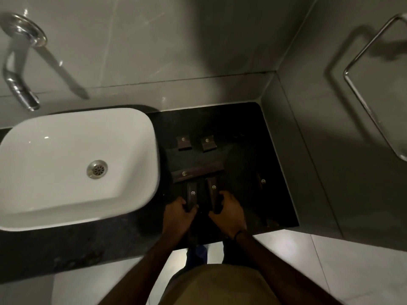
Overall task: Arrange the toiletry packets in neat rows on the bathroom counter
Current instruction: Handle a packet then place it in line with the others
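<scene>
Packets lie partly sorted on the dark counter (275,172), so the job looks roughly halfway done. The left hand (178,213) is closed around the near end of one slim upright packet (192,195), and the right hand (229,211) is closed around the near end of a second slim packet (213,191); the two stand side by side, close but apart, pointing away from the person. Just beyond their far ends a long packet (197,172) lies crosswise, slightly tilted. Farther out from the grip, two small packets, one to the left (184,142) and one to the right (208,143), already sit as a short tidy row. Off to the right of the right hand, well apart from the rest, another dark packet (262,182) lies alone; it is dim, so its exact shape is hard to tell. My reading is that the held pair need setting down parallel, the long one squaring up, and the stray one bringing into line. The basin (136,119) sits to the left of the left hand.
</scene>
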Action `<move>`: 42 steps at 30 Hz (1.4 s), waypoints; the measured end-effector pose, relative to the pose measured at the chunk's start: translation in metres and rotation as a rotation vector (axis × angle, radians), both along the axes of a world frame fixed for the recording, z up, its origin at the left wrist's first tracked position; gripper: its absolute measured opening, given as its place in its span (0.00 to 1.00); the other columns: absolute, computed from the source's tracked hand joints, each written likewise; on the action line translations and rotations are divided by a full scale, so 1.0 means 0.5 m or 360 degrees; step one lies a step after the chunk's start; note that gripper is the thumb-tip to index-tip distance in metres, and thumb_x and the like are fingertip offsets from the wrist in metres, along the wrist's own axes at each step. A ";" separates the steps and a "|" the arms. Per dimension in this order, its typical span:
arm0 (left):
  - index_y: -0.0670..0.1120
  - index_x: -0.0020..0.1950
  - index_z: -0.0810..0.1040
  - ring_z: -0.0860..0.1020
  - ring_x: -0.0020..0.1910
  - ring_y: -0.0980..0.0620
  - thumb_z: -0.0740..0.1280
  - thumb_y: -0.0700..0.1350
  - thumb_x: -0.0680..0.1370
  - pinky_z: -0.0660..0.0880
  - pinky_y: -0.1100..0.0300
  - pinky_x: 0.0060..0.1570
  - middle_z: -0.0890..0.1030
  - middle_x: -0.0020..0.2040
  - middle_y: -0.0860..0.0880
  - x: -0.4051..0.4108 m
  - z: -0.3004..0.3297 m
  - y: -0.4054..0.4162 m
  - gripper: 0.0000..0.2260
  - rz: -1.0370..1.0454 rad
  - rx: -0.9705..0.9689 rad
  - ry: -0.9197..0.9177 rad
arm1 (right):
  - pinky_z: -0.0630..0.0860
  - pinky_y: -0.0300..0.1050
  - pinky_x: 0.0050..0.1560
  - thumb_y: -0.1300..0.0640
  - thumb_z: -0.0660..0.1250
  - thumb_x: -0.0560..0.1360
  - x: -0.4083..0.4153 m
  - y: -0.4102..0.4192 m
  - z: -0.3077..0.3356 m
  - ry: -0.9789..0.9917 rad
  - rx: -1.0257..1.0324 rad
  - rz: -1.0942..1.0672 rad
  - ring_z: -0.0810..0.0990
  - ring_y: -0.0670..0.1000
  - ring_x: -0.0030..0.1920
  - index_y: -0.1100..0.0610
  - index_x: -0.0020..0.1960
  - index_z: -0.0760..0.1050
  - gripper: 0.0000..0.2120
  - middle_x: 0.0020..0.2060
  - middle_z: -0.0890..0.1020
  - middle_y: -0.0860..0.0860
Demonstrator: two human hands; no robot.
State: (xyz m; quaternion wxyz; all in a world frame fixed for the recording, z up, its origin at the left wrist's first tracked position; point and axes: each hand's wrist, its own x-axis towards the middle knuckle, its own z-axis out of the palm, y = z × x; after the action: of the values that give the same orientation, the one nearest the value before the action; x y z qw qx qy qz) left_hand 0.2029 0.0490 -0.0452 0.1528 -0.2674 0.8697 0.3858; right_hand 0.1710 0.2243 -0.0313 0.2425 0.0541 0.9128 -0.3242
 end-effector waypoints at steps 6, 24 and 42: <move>0.47 0.47 0.78 0.82 0.41 0.51 0.73 0.56 0.71 0.79 0.58 0.42 0.83 0.42 0.48 0.011 -0.008 -0.002 0.14 0.0035 0.0088 -0.0025 | 0.75 0.45 0.56 0.49 0.75 0.66 0.023 -0.023 -0.015 -0.0027 -0.0033 -0.0001 0.79 0.53 0.58 0.50 0.64 0.69 0.30 0.59 0.77 0.50; 0.47 0.61 0.72 0.75 0.60 0.43 0.71 0.47 0.73 0.72 0.49 0.59 0.75 0.63 0.43 -0.286 0.028 -0.011 0.19 -0.1370 -0.0818 0.0000 | 0.73 0.62 0.64 0.51 0.75 0.67 -0.088 0.202 0.006 0.0127 0.0442 -0.0234 0.68 0.61 0.68 0.56 0.72 0.62 0.38 0.68 0.69 0.58; 0.51 0.70 0.67 0.65 0.72 0.42 0.74 0.41 0.70 0.62 0.39 0.71 0.67 0.72 0.44 -0.243 0.061 0.209 0.30 -0.2531 -0.0975 0.1029 | 0.78 0.53 0.58 0.58 0.80 0.64 -0.171 0.274 0.042 0.0117 0.0101 -0.0489 0.80 0.59 0.57 0.62 0.63 0.76 0.29 0.57 0.81 0.59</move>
State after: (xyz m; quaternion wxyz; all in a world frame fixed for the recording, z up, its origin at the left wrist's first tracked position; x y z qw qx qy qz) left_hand 0.0812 0.1535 -0.0148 0.0450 0.5034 0.8625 -0.0250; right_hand 0.0856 0.3612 -0.0104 0.1547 0.1888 0.9118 -0.3301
